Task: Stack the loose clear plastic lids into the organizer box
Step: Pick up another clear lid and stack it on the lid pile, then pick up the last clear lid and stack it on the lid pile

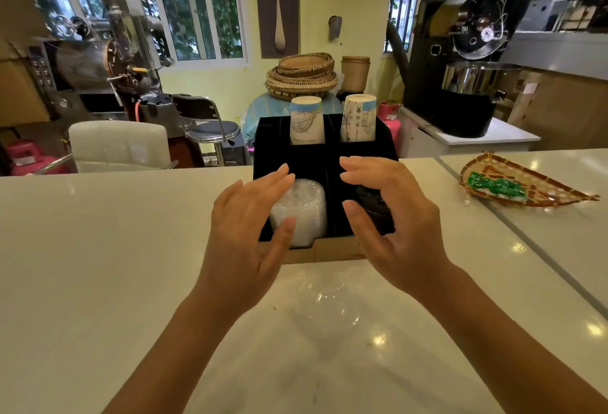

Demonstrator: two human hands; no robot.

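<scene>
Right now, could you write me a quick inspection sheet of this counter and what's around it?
Surface: glossy white counter, bare near the front.
Job's things: black organizer box; clear lid stack in its front left compartment; one loose clear dome lid on the counter.
Clutter: woven tray with green packets; paper cups in the rear compartments.
Hands: left hand and right hand open, empty, hovering by the box.
Cables: nothing seen.
Surroundings: coffee roaster, stacked baskets.

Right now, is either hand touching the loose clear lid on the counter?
Apart. The head view shows the loose lid lying alone on the counter, both the left hand and right hand raised beyond it.
</scene>
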